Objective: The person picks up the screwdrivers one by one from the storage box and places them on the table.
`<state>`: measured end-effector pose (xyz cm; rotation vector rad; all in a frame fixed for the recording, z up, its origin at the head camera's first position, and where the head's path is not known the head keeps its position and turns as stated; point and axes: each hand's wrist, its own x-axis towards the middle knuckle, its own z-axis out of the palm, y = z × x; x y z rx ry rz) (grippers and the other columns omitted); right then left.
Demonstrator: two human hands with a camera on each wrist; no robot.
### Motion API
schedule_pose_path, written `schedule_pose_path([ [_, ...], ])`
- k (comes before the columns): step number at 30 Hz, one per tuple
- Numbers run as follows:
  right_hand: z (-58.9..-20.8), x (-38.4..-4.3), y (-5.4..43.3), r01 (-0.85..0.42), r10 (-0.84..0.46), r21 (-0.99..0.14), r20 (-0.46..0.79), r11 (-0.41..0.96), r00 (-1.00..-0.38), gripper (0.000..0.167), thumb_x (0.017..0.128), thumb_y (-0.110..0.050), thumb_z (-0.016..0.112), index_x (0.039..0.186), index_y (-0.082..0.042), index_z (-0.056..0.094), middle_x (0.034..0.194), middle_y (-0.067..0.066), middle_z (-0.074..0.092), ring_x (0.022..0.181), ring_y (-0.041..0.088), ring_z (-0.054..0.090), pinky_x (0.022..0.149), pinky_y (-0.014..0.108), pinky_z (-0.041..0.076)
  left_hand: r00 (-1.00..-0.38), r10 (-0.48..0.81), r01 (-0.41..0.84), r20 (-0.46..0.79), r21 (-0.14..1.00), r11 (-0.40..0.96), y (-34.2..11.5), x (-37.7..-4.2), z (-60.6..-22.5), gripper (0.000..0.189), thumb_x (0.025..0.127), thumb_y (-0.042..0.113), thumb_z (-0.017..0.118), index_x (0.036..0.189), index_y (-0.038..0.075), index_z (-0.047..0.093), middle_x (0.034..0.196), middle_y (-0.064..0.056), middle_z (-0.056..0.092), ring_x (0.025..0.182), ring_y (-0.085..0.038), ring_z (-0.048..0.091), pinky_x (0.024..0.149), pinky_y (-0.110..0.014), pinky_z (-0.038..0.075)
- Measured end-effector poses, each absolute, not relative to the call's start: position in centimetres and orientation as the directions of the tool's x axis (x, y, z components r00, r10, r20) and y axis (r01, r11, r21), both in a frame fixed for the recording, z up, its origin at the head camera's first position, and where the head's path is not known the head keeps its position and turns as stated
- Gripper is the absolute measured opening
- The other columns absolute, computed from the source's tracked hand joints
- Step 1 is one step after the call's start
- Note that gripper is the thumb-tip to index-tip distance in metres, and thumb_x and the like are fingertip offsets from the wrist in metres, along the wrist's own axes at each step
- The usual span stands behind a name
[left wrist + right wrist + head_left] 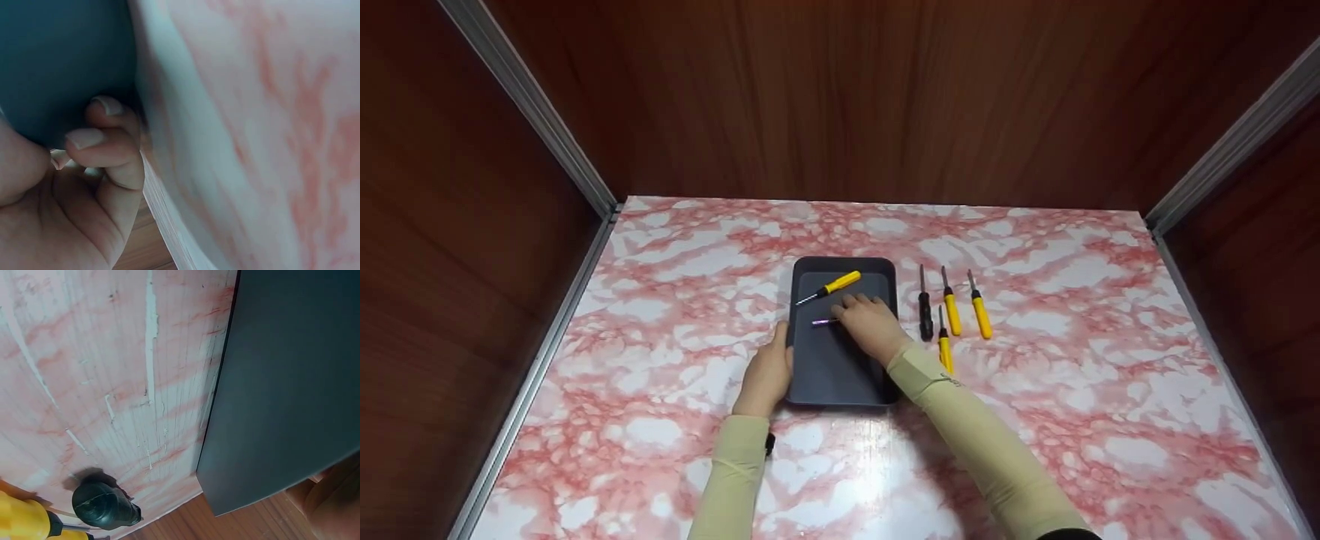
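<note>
A dark grey rectangular tray (829, 379) lies on the table. My left hand (765, 375) holds the tray's left side; in the left wrist view its curled fingers (95, 138) are against the tray's wall. Inside the tray, my right hand (871, 324) grips a slim, shiny purple rod-like thing (823, 322). One end sticks out to the left and the rest is hidden by the hand. A yellow-handled screwdriver (840, 282) lies slanted in the tray's far part, its tip toward the left wall.
Right of the tray lie a black-handled screwdriver (925, 315) and three yellow-handled ones, including a far-right screwdriver (981, 315) and a nearer screwdriver (945, 351) beside my right sleeve. Brown wood panels (840, 97) enclose the red-and-white marbled table (660, 300).
</note>
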<state>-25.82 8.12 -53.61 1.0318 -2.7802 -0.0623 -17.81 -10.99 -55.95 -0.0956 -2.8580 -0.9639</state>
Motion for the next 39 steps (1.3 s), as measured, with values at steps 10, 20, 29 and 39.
schedule_pose_path([
  [10,-53.81,-25.68,8.12,-0.619,-0.622,0.071,0.140,0.783,-0.771,0.017,0.094,-0.009,0.057,0.107,-0.014,0.066,0.099,0.009,0.059,0.098,0.028,0.059,0.078,0.048,0.049,-0.988,0.026,0.114,0.154,0.590,0.800,-10.96,-17.66,-55.87,0.037,0.095,0.007,0.055,0.129,0.006,0.042,0.075,-0.025,0.063,0.066,-0.042,0.063,0.056,-0.053,0.046],
  [20,-53.96,-25.57,8.15,-0.616,-0.622,0.093,0.168,0.782,-0.765,0.014,0.093,-0.012,0.059,0.106,-0.014,0.066,0.100,0.010,0.058,0.097,0.029,0.060,0.077,0.047,0.050,-0.991,0.028,0.102,0.134,0.587,0.803,-10.97,-17.63,-55.92,0.038,0.095,0.008,0.055,0.132,0.006,0.042,0.074,-0.024,0.063,0.066,-0.040,0.064,0.055,-0.051,0.046],
  [29,-53.77,-25.44,8.03,-0.627,-0.628,0.074,0.201,0.775,-0.752,0.011,0.094,-0.016,0.059,0.104,-0.013,0.063,0.099,0.010,0.059,0.094,0.029,0.060,0.074,0.047,0.050,-0.994,0.014,0.075,0.107,0.592,0.802,-11.00,-17.72,-55.91,0.038,0.096,0.009,0.054,0.132,0.008,0.042,0.078,-0.024,0.064,0.066,-0.039,0.064,0.055,-0.051,0.046],
  [39,-53.32,-25.40,7.98,-0.629,-0.629,0.078,0.208,0.774,-0.749,0.017,0.089,-0.017,0.066,0.106,-0.014,0.063,0.102,0.010,0.059,0.095,0.029,0.059,0.077,0.048,0.049,-0.996,0.011,0.064,0.094,0.590,0.805,-11.02,-17.83,-55.99,0.039,0.097,0.010,0.053,0.134,0.008,0.040,0.079,-0.024,0.064,0.068,-0.039,0.064,0.058,-0.051,0.047],
])
